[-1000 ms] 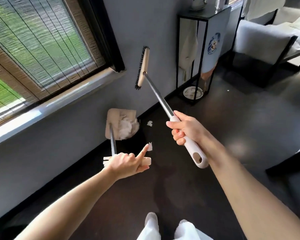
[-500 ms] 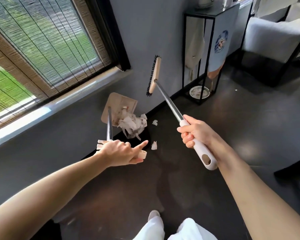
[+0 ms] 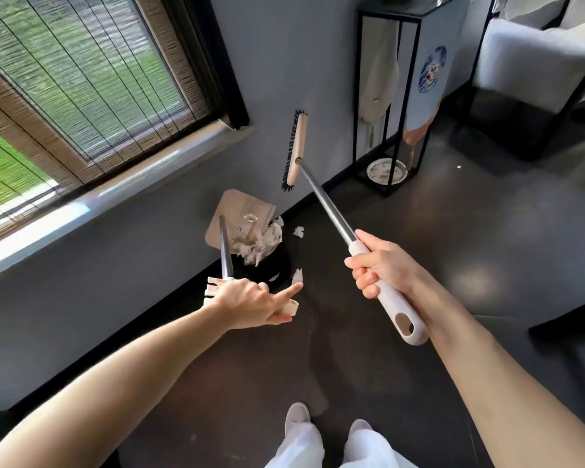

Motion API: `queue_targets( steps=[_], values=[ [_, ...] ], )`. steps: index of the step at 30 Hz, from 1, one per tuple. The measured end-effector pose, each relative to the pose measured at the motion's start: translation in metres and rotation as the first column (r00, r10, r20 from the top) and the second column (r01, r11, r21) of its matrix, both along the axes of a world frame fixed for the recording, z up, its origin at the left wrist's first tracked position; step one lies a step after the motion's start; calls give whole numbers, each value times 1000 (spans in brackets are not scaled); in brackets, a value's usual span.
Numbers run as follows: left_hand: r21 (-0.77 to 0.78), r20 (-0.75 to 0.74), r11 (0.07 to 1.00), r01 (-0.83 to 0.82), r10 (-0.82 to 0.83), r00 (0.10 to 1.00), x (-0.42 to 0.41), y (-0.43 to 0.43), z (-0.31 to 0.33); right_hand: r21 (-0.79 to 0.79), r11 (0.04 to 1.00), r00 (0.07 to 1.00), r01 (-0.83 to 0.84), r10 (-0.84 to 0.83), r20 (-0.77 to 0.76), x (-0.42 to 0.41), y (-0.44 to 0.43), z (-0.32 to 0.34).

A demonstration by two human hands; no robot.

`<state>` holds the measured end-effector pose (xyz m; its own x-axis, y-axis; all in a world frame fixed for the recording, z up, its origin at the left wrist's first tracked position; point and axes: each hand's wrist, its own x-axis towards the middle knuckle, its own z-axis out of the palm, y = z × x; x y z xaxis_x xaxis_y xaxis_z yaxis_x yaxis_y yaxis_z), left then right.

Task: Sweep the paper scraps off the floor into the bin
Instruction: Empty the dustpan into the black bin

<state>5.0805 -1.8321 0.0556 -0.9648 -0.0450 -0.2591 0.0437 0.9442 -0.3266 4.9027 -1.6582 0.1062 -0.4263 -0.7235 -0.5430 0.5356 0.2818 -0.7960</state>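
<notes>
1. Change observed. My left hand (image 3: 250, 300) gripped the dustpan handle (image 3: 225, 248) with the forefinger pointing out straight. Over the last second the dustpan (image 3: 237, 211) had tipped from nearly flat to steep above the black bin (image 3: 279, 270), which stood against the wall base. The clump of paper scraps (image 3: 262, 243) that had sat in the pan was now sliding off its lower edge into the bin mouth. My right hand (image 3: 379, 265) was wrapped round the grip of the broom (image 3: 321, 197). The broom head (image 3: 296, 146) hung in the air, clear of the floor (image 3: 419, 231), much as it had a second before.

2. Meaning for the task. I judged that the emptying step was under way and sweeping had paused. The task was not finished, because loose scraps lay outside the bin.

3. Count, near to far.
- Shoes (image 3: 297, 415): two.
- Hands: two, both holding tools.
- Dustpan: one. Bin: one. Broom: one.
- Scrap clump leaving the pan: one. I could not count its pieces.
- Loose scraps: two. The nearer scrap (image 3: 297, 275) lay just beside the bin. The farther scrap (image 3: 298, 231) lay on the floor behind it.
- Black stand (image 3: 389, 96): one, with one plate (image 3: 385, 170) at its foot.
</notes>
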Motion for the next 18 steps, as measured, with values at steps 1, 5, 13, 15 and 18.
queue_targets(
  steps=[1,5,13,15,18],
  values=[
    [-35,-66,999,32,-35,997,0,-3,2,0,1000,1000,-3,3,4,0,0,0],
    [-104,-97,992,73,-83,992,6,-10,17,-12,1000,1000,-14,15,19,3,-1,3],
    [-50,-148,997,66,-73,986,31,-6,9,-30,998,999,-50,50,13,8,2,7],
    [-26,-127,998,64,-67,990,34,-1,-9,-24,999,999,-49,49,17,9,6,4],
    [25,-144,999,35,-31,989,28,5,-19,-6,999,998,-49,49,27,13,14,-3]
  ],
)
